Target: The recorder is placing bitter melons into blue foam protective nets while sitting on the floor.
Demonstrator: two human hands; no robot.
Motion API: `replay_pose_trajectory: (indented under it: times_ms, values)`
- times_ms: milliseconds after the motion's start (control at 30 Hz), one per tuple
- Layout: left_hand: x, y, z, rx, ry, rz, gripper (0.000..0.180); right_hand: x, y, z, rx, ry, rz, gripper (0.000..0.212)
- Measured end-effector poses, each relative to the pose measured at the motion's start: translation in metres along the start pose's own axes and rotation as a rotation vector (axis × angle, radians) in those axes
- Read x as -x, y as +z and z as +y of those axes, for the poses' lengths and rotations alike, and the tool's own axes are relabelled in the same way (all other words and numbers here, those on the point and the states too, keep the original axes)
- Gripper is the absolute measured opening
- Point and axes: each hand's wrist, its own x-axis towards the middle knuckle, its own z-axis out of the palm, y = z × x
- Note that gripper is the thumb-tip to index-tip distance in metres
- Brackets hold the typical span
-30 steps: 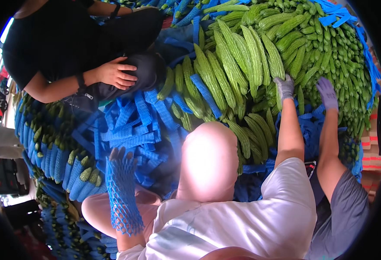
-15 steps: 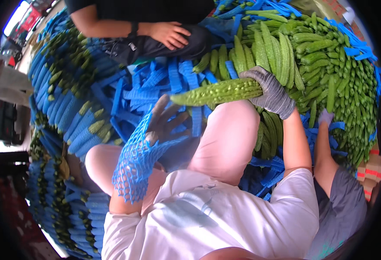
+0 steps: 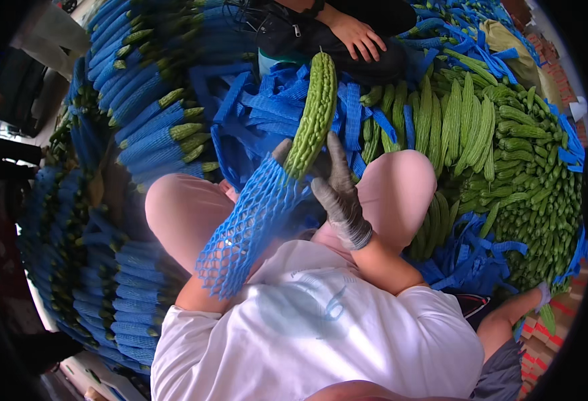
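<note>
A long bumpy green bitter gourd [image 3: 315,110] stands almost upright over my lap, its lower end entering the mouth of a blue foam net sleeve [image 3: 244,230]. My left hand [image 3: 279,160] is inside the sleeve, which runs down over my forearm; only the fingertips show at the mouth. My right hand [image 3: 339,194], in a grey glove, grips the gourd's lower part just beside the sleeve's opening. I sit with pink-trousered knees [image 3: 407,180] apart.
Bare green gourds [image 3: 508,154] are heaped at the right. Gourds wrapped in blue nets [image 3: 150,123] are stacked along the left. Loose blue sleeves [image 3: 254,107] lie ahead. A person in dark clothes rests a hand [image 3: 357,33] at the top; another person's arm [image 3: 508,314] reaches in at lower right.
My right hand came back from the heap with a gourd, swung it from lying across to upright, and its end now sits in the sleeve's mouth on my left hand.
</note>
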Motion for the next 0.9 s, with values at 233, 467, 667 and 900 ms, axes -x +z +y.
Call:
replay_pose_trajectory:
  times_ms: [233,467,667,900]
  values:
    - [0.012,-0.002,0.003,0.120,0.164,0.199,0.062,0.032,0.014,-0.002,0.236,0.308,-0.180,0.013]
    - [0.064,0.017,0.022,0.752,-0.170,-0.167,0.060,-0.078,-0.041,0.055,0.486,0.164,0.062,0.021]
    - [0.089,0.062,0.040,0.279,-0.111,0.126,0.064,-0.081,-0.089,0.099,0.718,0.095,0.371,0.043]
    - [0.098,0.043,0.040,-0.893,0.152,-0.157,0.055,-0.023,0.004,0.011,-0.584,0.676,-0.027,0.065]
